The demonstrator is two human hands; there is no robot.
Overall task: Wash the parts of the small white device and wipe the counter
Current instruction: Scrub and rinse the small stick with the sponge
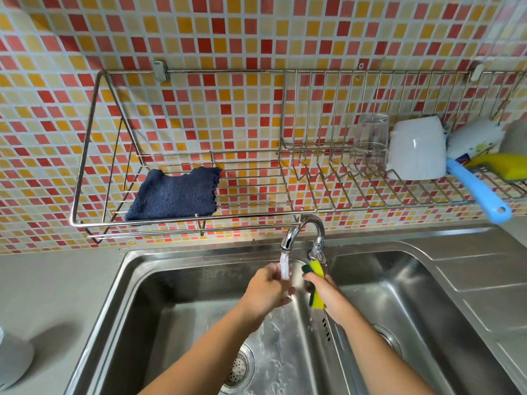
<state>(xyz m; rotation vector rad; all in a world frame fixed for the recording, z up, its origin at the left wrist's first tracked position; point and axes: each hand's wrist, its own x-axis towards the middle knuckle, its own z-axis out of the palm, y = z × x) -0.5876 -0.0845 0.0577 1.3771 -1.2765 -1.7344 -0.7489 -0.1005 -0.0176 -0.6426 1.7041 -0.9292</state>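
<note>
We see both hands over the left basin of the stainless steel double sink [470, 269], close together but apart. The right hand [328, 297] grips a yellow sponge with a dark green scouring side [317, 280], just beside the curved chrome faucet [302, 226]. The left hand [265, 292] is under the running water stream [284, 269] with its fingers curled (too blurred, so we cannot tell whether it holds a part). A rounded white object [12, 363], cut off by the frame edge, sits on the grey counter [57, 286] well left of the sink. A dark blue fluffy cloth [174, 195] lies on the wall-mounted wire rack [256, 216]. A clear glass [370, 141], a white mug [416, 149] and a blue-handled brush [479, 192] are at its right end.
</note>
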